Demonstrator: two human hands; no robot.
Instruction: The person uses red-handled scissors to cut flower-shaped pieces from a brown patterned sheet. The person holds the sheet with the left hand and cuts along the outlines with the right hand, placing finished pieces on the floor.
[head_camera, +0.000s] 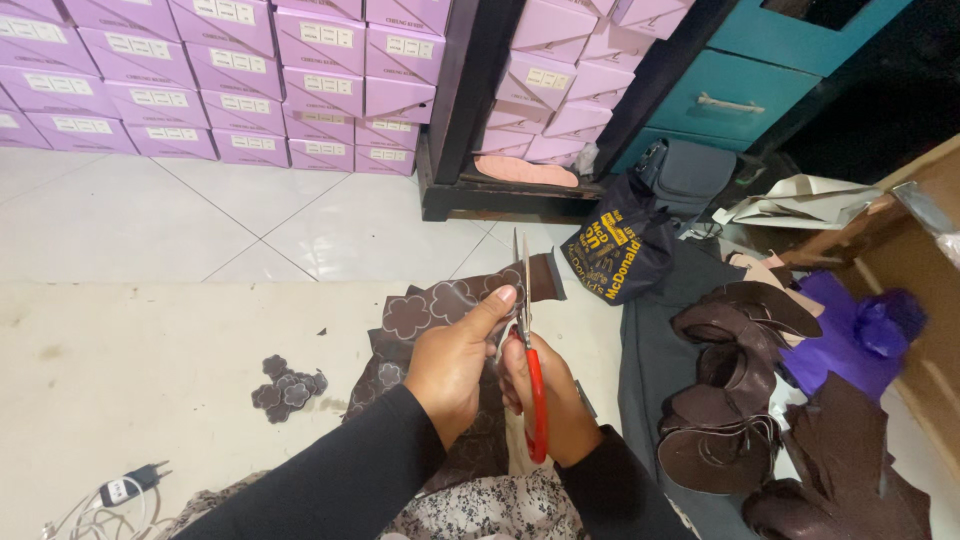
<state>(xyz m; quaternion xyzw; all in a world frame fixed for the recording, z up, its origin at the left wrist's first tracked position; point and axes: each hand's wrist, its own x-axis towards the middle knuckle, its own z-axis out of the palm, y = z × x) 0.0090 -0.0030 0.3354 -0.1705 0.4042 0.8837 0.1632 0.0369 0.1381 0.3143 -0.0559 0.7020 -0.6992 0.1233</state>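
One red-handled steel scissors (530, 350) gripped by right hand (555, 405); left hand (455, 360) pinches one brown flower-embossed leather sheet (440, 300) (cut flowers (288, 387) piled nearby).

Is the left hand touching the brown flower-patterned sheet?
Touching. The head view shows the left hand pinching the brown sheet, thumb pressed on top beside the scissors.

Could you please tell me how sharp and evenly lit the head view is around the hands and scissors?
Head view: the scissors and both hands are sharp; the white floor tiles reflect soft glare; the upper right corner falls dark; edges bend with wide-angle distortion.
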